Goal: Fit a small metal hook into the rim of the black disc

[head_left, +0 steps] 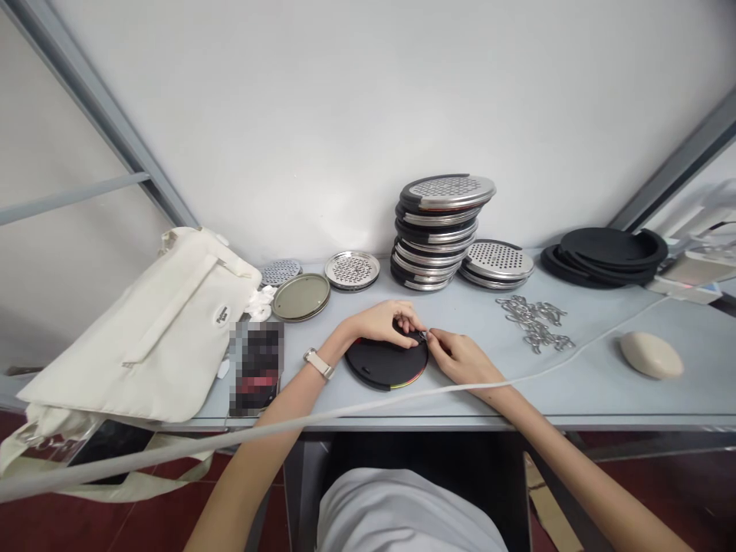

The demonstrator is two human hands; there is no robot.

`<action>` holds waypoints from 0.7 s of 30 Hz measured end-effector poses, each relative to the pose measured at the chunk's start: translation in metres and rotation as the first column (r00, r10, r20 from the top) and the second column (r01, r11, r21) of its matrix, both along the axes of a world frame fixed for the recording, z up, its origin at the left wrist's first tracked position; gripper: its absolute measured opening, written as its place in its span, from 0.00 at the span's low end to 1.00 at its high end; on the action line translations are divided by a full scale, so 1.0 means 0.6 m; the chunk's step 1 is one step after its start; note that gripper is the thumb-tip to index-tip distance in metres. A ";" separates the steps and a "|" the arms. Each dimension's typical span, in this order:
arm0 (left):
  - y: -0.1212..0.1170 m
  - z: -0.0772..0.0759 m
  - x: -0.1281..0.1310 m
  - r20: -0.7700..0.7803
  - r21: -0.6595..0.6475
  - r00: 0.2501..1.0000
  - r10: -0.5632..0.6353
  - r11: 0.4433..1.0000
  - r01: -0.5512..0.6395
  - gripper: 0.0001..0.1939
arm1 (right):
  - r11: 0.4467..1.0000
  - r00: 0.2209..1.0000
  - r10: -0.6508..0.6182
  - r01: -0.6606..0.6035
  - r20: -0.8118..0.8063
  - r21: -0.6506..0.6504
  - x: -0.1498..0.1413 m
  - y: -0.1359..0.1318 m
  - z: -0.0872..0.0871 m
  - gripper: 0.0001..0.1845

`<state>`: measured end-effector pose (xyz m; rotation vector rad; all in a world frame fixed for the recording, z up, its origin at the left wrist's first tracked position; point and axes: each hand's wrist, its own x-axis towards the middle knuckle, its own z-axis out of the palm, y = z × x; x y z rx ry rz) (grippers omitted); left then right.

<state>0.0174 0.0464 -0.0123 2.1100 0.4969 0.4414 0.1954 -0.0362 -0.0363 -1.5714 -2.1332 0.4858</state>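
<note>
Both hands meet at the right edge of a black disc, which lies flat near the front of the table, with red and yellow showing along part of its rim. The left hand arches over the disc's far side, fingers bent and thumb near the edge; whether it grips anything cannot be told. The right hand comes in from the side, thumb and forefinger pinched on a small metal piece at that edge. A watch circles the left wrist. To the right of the hands lies a loose heap of silver clips, and beyond it a cream oval. Along the wall stand a tall, uneven stack of rimmed discs topped by a perforated one, a lower stack just beside it, and black trays piled at the right. On the left are a silver grater, an olive disc, a pixelated dark thing and a white bag. A pale cord crosses in front, passing over both forearms.
</note>
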 end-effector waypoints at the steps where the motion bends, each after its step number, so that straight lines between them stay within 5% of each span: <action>1: 0.000 0.000 0.000 0.001 0.001 1.000 -0.003 1.000 0.003 0.15 | 1.000 1.000 -0.003 0.003 0.004 -0.003 0.000 0.000 0.000 0.16; 14: -0.001 -0.002 0.000 0.021 0.040 1.000 -0.014 0.999 0.014 0.14 | 0.999 0.997 -0.013 0.010 0.077 0.037 -0.003 -0.002 -0.001 0.16; 21: -0.005 0.005 0.002 0.000 -0.041 1.000 0.004 0.999 -0.004 0.17 | 0.999 0.991 -0.024 0.018 0.132 0.047 -0.002 -0.001 -0.002 0.16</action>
